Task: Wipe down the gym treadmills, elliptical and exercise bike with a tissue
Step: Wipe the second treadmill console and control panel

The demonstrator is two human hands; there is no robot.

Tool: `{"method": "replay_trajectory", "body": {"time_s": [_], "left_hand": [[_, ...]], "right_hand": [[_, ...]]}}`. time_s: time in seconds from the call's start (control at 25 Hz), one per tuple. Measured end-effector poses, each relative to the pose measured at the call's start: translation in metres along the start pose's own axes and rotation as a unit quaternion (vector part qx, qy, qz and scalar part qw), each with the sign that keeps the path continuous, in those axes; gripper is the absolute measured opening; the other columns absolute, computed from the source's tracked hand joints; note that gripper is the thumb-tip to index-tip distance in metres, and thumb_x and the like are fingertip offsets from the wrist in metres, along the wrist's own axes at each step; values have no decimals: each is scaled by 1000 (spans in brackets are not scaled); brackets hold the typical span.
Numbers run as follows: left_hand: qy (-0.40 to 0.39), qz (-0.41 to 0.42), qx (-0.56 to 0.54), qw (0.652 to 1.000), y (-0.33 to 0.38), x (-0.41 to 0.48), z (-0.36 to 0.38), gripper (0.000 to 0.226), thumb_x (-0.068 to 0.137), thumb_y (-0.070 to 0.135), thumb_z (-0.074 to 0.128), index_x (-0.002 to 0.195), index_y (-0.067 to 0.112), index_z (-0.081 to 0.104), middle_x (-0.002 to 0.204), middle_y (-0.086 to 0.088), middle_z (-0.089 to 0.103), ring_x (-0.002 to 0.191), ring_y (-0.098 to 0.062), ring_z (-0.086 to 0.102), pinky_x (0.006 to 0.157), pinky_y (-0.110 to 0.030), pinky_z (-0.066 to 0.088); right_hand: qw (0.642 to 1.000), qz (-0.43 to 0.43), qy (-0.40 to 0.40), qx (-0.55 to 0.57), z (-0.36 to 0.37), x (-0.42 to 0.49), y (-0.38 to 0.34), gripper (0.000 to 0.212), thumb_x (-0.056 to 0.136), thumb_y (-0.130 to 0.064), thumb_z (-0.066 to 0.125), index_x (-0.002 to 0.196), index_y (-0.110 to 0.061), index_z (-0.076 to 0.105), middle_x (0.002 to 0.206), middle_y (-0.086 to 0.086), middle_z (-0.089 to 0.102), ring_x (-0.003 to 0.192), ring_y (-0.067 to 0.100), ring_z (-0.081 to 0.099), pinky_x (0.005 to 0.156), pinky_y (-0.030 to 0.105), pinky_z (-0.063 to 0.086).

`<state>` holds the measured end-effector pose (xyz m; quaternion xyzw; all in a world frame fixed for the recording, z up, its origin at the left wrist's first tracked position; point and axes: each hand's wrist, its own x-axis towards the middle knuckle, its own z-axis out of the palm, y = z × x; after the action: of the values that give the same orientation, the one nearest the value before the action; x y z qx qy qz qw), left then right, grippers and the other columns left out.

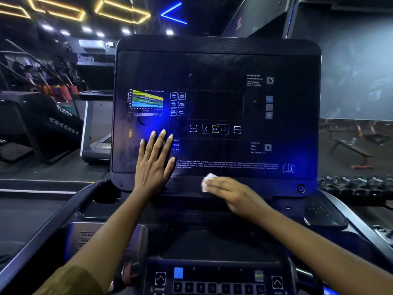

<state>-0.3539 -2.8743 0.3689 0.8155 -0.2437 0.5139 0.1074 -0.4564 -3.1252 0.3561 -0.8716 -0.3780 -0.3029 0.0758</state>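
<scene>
A black treadmill console (217, 60) fills the middle of the head view, its dark display panel dotted with printed buttons and a coloured heart-rate chart. My left hand (154, 162) lies flat on the panel's lower left, fingers straight and spread. My right hand (231, 194) presses a small white tissue (207, 180) against the console's lower edge, fingers straight and pointing left, covering most of the tissue. Below, a keypad (212, 284) with number keys and incline arrows sits near the bottom of the frame.
Grey handrails (53, 222) run out on both sides of the console. Another treadmill (95, 143) and a black stair machine (42, 120) stand at the left. Dumbbells on a rack (357, 184) and a bench (353, 150) are at the right.
</scene>
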Motion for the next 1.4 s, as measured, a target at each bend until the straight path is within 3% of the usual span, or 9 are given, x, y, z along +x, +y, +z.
{"method": "replay_trajectory", "body": {"time_s": [0.12,0.4,0.68,0.76,0.88,0.96,1.12,1.24,1.4], "left_hand": [[-5,26,-7,1000,23,8,4,55,97,38,34,145,12,37,152,-9,32,143,-28,22,116,-45,12],[-18,40,-28,999,59,24,18,55,97,38,36,147,13,34,154,-8,30,144,-27,20,117,-49,14],[-27,16,-13,999,79,29,31,56,96,39,34,148,17,31,155,-5,27,145,-26,17,118,-45,5],[-27,19,-10,999,79,28,31,56,96,40,34,148,18,31,156,-5,26,145,-27,16,118,-45,6],[-27,17,-3,999,80,27,29,56,96,40,33,148,18,32,156,-5,25,145,-27,15,118,-46,7],[-29,20,1,999,79,27,29,57,96,40,33,148,18,32,156,-6,24,145,-27,15,118,-46,8],[-26,28,8,999,78,26,30,57,96,40,33,148,18,32,156,-6,24,145,-27,15,117,-46,8],[-27,25,9,999,78,26,30,57,96,41,32,148,18,31,157,-6,24,145,-27,14,118,-46,7],[-28,22,5,999,78,27,30,57,96,41,32,149,18,30,157,-6,23,146,-28,13,118,-45,5]], "right_hand": [[1000,-5,-19,16,30,20,-24,49,78,-1,34,117,-8,63,120,4,62,109,19,52,84,32,53],[997,72,8,-3,-8,-45,-2,50,77,1,35,119,-8,62,119,2,63,104,14,54,97,20,40],[983,161,35,-85,-49,-106,26,45,75,5,55,114,-13,65,112,-3,66,100,11,59,84,27,50],[978,171,70,-93,-57,-104,24,42,75,7,53,111,-9,67,109,1,67,100,14,60,83,32,51],[979,142,123,-80,-53,-64,15,40,84,5,41,114,-5,66,116,5,64,110,19,57,95,30,46],[989,75,100,-77,-36,-28,11,39,89,0,36,115,-4,65,121,8,62,116,22,54,100,29,42],[993,-35,-28,-111,-8,-18,22,38,92,-2,38,126,-3,57,133,10,55,126,23,48,100,33,43],[991,-17,-40,-124,-30,-51,37,41,91,1,38,128,-3,55,136,8,52,128,20,45,104,30,39],[984,86,-19,-155,-66,-114,52,53,85,8,26,131,-1,50,138,10,49,132,20,40,112,29,29]]}}
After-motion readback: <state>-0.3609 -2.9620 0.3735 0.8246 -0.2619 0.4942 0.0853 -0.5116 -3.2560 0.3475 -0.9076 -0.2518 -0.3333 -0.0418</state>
